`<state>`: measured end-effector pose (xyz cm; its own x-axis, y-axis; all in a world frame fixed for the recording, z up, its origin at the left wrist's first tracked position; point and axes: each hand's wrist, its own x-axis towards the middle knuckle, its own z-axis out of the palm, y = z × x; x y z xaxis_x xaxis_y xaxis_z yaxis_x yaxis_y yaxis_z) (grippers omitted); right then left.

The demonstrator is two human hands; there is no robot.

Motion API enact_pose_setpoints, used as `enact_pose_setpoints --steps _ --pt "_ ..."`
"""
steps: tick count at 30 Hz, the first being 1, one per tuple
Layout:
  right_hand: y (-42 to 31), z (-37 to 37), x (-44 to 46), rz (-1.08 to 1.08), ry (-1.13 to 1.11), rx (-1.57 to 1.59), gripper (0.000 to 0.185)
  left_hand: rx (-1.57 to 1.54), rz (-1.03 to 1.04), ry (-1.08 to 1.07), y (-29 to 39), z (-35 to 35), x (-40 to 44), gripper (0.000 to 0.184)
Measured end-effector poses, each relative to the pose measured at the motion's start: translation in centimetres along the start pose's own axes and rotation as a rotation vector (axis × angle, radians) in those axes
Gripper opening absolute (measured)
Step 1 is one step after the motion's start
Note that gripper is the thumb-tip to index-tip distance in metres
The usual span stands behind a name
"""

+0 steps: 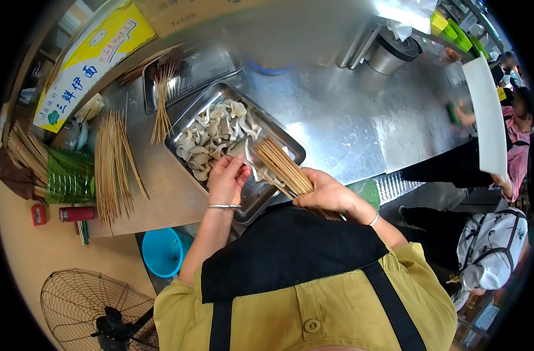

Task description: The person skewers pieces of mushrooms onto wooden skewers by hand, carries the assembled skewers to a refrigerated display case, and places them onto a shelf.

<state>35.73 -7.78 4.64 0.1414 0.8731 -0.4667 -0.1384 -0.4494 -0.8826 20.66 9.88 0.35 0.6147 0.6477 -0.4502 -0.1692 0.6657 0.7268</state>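
Observation:
My right hand (326,192) is wrapped round a thick bundle of bamboo skewers (283,166), held at a slant over the near right side of a metal tray (289,139). One skewer sticks out from the bundle toward my left hand (226,175). Between the pinched fingers of that hand is a pale oyster mushroom piece (247,154), close beside the skewers. Whether the skewer passes through it I cannot tell. Loose grey-white oyster mushrooms (211,136) are heaped in the tray's far left part.
Skewers (112,167) lie in a pile at the left, and more skewers (162,99) rest across a second tray (220,65). A blue bucket (161,251) and a fan (100,310) stand below left. At the right, a person carries a white board (484,117).

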Motion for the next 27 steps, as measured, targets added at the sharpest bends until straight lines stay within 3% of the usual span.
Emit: enact_pose_setpoints --steps 6,10,27 --pt "1.4 -0.1 0.5 -0.022 0.028 -0.015 0.049 0.070 0.112 0.136 -0.9 1.3 -0.8 0.028" --pt "1.4 0.2 0.2 -0.066 0.070 -0.067 0.048 0.212 0.255 0.125 -0.5 1.8 -1.7 0.028" --pt "-0.7 0.5 -0.5 -0.026 0.169 -0.196 0.046 0.189 0.036 0.076 -3.1 3.2 -1.9 0.021"
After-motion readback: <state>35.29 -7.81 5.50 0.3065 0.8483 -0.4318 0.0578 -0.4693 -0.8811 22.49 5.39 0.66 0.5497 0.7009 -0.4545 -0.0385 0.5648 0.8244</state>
